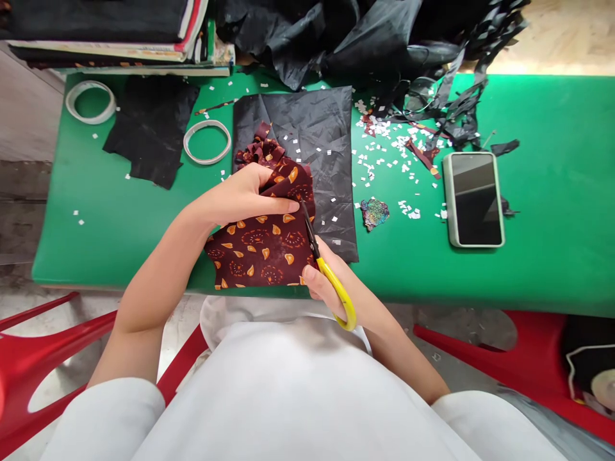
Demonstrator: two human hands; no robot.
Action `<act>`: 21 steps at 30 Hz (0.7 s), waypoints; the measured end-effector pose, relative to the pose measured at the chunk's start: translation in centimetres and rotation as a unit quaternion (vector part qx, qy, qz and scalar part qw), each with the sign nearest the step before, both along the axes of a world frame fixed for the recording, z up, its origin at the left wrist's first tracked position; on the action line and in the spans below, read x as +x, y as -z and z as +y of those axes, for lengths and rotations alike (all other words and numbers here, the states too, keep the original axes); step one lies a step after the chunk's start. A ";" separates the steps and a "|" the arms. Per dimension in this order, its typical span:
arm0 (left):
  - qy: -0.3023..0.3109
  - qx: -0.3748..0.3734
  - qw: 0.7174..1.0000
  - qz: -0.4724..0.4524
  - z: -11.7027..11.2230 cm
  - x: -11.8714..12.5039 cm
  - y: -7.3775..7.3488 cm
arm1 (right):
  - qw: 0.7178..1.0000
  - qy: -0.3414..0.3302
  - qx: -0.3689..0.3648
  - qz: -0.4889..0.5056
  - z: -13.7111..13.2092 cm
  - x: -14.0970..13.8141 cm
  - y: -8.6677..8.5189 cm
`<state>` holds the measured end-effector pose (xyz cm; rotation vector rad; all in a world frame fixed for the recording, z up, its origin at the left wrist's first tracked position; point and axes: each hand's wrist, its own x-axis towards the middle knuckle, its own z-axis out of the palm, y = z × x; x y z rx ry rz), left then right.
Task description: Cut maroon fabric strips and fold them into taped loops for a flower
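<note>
Right hand [354, 285]: you held yellow-handled scissors [330, 271] | Left hand [247, 195]: you pinched patterned cloth [259, 253] over the counter's [398, 275] near edge | Progress: bunched strips [262, 150] seemed cut; the lower panel [264, 256] looked uncut | Obscured: left fingers beneath cloth, blade tips unclear; black heap [365, 32] cropped above

So the cloth [264, 256] looks like thin, matt fabric. The scissors [325, 267] have smooth yellow plastic grips and dark metal blades. Green table [552, 269] is smooth with a soft sheen, black sheet [331, 186] is creased and kinda shiny, like plastic film. The phone [476, 202] has a glossy glass screen. Chairs [533, 346] are shiny plastic, the shirt [288, 390] matt cotton-looking stuff.
</note>
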<state>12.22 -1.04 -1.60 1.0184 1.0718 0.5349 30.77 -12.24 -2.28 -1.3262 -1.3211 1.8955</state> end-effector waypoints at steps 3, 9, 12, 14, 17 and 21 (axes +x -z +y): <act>0.025 0.023 0.999 0.007 -0.1 0.0 -0.3 | 1.000 -0.002 0.011 -0.002 0.0 -0.3 -0.2; 0.018 0.021 0.999 0.031 -0.4 0.1 -0.9 | 0.997 -0.022 0.059 -0.034 0.3 -0.7 -0.7; 0.046 0.059 0.995 0.059 -0.4 0.1 -1.1 | 0.991 -0.033 0.100 -0.086 0.5 -0.7 -0.7; 0.080 0.094 0.989 0.080 -0.4 0.0 -1.2 | 0.984 -0.036 0.129 -0.119 0.5 -0.7 -0.6; 0.130 0.145 0.975 0.103 -0.3 -0.1 -1.2 | 0.970 -0.031 0.173 -0.166 0.6 -0.7 -0.3; 0.156 0.181 0.965 0.106 -0.2 -0.1 -1.1 | 0.951 -0.033 0.209 -0.225 0.6 -0.6 -0.2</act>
